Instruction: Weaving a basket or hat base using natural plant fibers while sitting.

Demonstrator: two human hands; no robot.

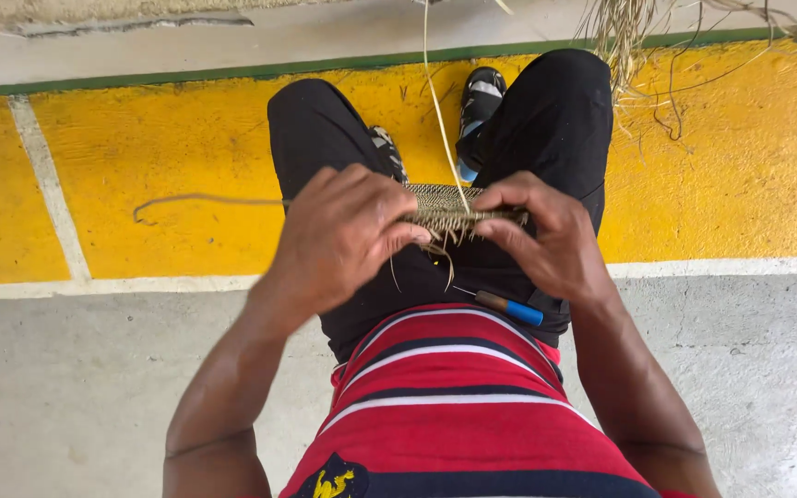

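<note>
A narrow woven strip of dry plant fibre (454, 210) lies across my lap between both hands. My left hand (339, 235) pinches its left end with the fingers closed over the weave. My right hand (541, 231) grips the right end, thumb on top. Loose frayed ends hang under the strip. A long pale fibre strand (437, 101) rises from the weave toward the top of the view. A thin fibre tail (196, 199) trails off to the left over the yellow floor.
A blue-tipped tool (509, 307) rests on my lap by the right wrist. A bundle of dry fibres (634, 37) lies at the top right. I sit with black trousers and dark shoes (480, 101) over a yellow-painted floor band (140, 175) edged green and white.
</note>
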